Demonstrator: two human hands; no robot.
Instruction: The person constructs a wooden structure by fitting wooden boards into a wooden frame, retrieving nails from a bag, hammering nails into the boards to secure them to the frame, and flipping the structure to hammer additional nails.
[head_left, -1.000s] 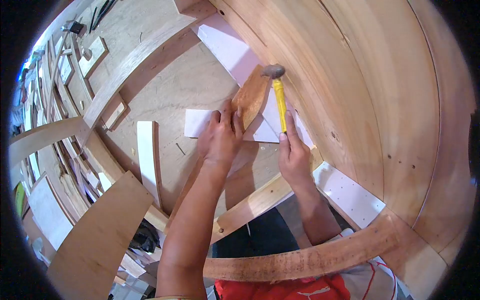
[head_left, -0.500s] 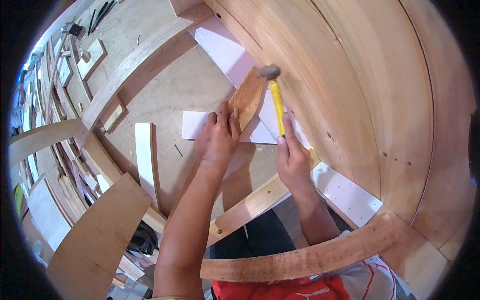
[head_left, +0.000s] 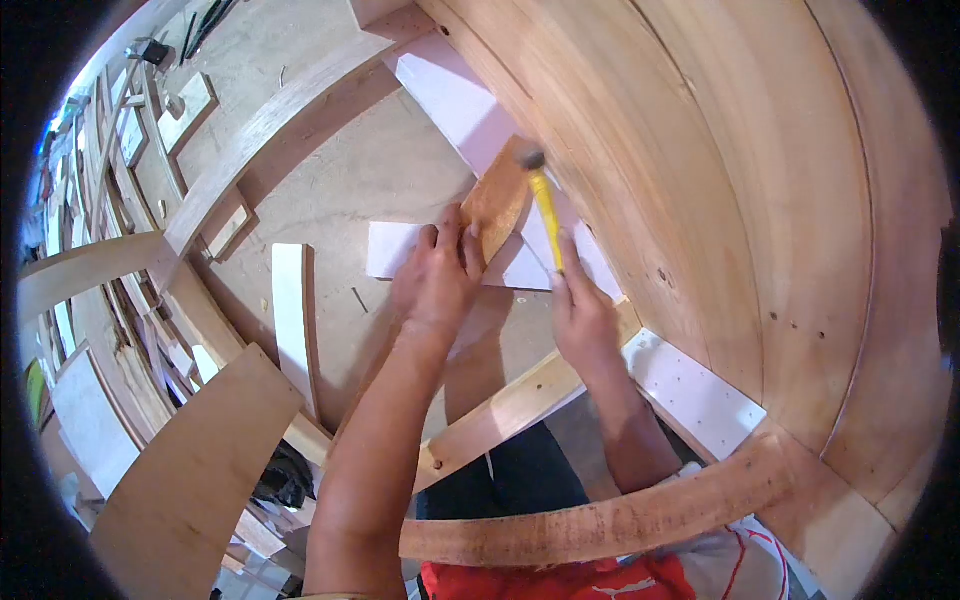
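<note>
My left hand [head_left: 437, 265] is wrapped round the lower part of a brown curved wooden piece [head_left: 495, 205], which slants up to the right. In my right hand [head_left: 584, 305] is a hammer with a yellow handle [head_left: 545, 222]; its dark, slightly blurred head is beside the upper end of the brown piece. White-faced boards [head_left: 450, 95] lie behind and beneath that piece, along the planked wall. Another white board [head_left: 391, 248] sticks out to the left of my left hand.
Tall wooden planks [head_left: 700, 170] curve up on the right. A curved wooden rib [head_left: 600, 515] crosses in front of my body. A narrow white strip [head_left: 291, 325] lies on the left, and a brown panel [head_left: 195, 480] stands at lower left. Wood scraps fill the far left.
The hammer head has moved slightly left and down, and its handle tilts more to the left. My left hand has stayed on the brown wooden piece.
</note>
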